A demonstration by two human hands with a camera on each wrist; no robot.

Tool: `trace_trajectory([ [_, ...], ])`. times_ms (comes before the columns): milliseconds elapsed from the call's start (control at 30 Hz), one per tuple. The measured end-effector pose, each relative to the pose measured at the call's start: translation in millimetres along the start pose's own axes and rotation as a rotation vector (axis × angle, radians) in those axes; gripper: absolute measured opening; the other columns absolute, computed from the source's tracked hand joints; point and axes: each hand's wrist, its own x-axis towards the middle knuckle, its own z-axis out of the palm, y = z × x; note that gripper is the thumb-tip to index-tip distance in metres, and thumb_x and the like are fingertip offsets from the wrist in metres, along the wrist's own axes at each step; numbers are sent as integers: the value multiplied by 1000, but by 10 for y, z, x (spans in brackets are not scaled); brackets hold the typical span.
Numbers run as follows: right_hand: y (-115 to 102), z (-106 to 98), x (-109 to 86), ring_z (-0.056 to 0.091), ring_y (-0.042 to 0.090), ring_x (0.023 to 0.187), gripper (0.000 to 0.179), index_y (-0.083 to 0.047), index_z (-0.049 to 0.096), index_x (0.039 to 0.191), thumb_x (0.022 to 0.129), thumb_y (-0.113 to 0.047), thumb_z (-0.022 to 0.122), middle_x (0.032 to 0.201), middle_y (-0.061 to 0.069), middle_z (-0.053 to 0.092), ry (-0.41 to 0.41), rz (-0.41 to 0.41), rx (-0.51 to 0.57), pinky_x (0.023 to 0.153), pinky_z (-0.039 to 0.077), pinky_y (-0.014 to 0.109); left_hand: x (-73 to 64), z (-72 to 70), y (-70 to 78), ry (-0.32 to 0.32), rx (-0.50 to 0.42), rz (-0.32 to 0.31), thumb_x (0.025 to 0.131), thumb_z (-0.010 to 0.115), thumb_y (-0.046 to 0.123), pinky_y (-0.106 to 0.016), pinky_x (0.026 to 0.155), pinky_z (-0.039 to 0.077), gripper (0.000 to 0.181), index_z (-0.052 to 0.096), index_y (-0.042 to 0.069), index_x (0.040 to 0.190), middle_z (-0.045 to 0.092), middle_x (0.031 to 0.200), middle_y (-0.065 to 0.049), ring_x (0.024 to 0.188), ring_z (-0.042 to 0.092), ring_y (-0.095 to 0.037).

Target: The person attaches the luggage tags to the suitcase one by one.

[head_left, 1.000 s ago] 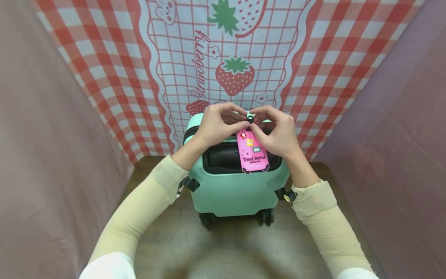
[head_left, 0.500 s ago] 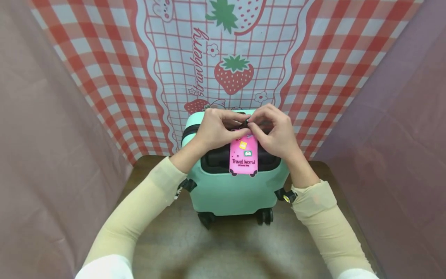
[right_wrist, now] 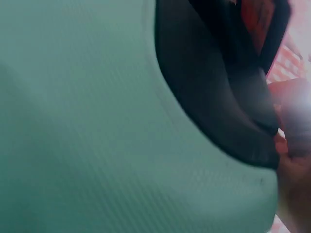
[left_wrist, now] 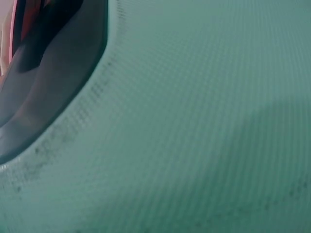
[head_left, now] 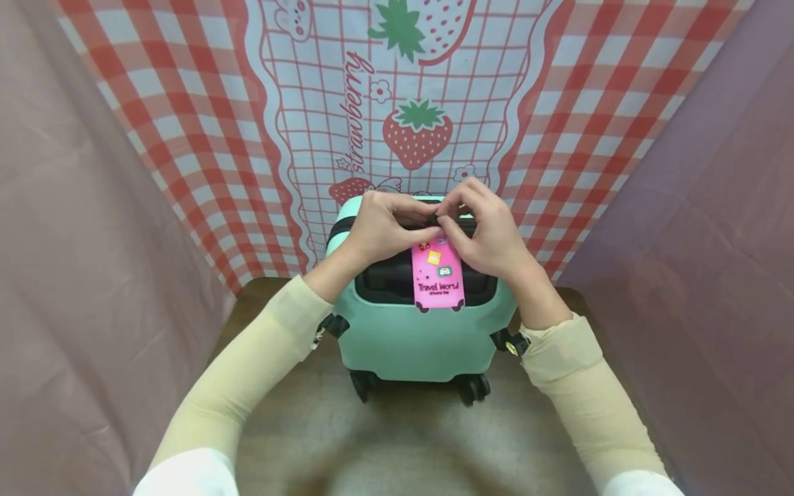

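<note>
A pink luggage tag [head_left: 438, 281] with small stickers and "Travel World" printed on it hangs over the black handle recess [head_left: 384, 279] of a mint green suitcase [head_left: 422, 344]. Just above the tag, my left hand [head_left: 386, 226] pinches its small black strap [head_left: 433, 219] between thumb and fingers. From the other side, the thumb and fingertips of my right hand [head_left: 486, 231] pinch the same strap. Most of the strap is hidden behind the fingertips. The suitcase shell [left_wrist: 194, 97] fills most of the left wrist view. In the right wrist view, part of my right hand [right_wrist: 294, 170] shows at the edge.
The suitcase stands on black wheels [head_left: 473, 389] on a brown wooden table [head_left: 397, 455]. Behind it hangs a red checked strawberry cloth [head_left: 417, 134]. Plain pinkish curtains [head_left: 93, 275] enclose both sides.
The tag has swung left from its slanted position and now hangs almost straight. Both hands have lowered the strap slightly leftward, and its black loop is now mostly covered by fingertips.
</note>
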Motion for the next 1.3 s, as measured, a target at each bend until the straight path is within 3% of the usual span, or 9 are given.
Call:
trace_trajectory([
  [100, 37, 16, 49, 60, 16, 89, 10, 2, 63, 104, 98, 0, 71, 101, 15, 60, -34, -16, 51, 81, 52, 24, -3, -3, 5, 20, 57, -20, 81, 93, 9, -28, 75, 66, 31, 83, 1, 109, 83, 103, -16, 86, 83, -24],
  [333, 92, 45, -2, 62, 11, 89, 16, 6, 64, 108, 95, 6, 72, 103, 16, 66, -41, 60, 209, 82, 54, 14, -11, -2, 8, -5, 131, -84, 83, 92, 13, -25, 76, 65, 34, 83, 3, 114, 84, 101, -12, 85, 83, -19],
  [700, 79, 19, -34, 64, 11, 88, 16, 5, 65, 110, 96, 4, 73, 105, 15, 68, -56, 84, 212, 82, 55, 14, -13, 12, 43, 18, 49, -70, 83, 91, 10, -26, 77, 65, 34, 82, 2, 114, 83, 101, -14, 87, 83, -21],
  [1167, 75, 15, -29, 63, 10, 87, 17, 6, 65, 105, 92, 10, 74, 101, 17, 69, -38, 15, 252, 80, 55, 16, -2, 18, 55, -12, 116, -112, 83, 91, 11, -27, 83, 65, 27, 84, 1, 107, 84, 101, -13, 93, 82, -21],
  [1300, 87, 7, -29, 63, 9, 84, 16, 6, 65, 105, 92, 10, 74, 100, 17, 69, -33, 40, 258, 76, 55, 16, 5, 18, 43, -13, 103, -106, 83, 91, 11, -26, 83, 64, 26, 84, 2, 107, 84, 100, -12, 94, 82, -21],
])
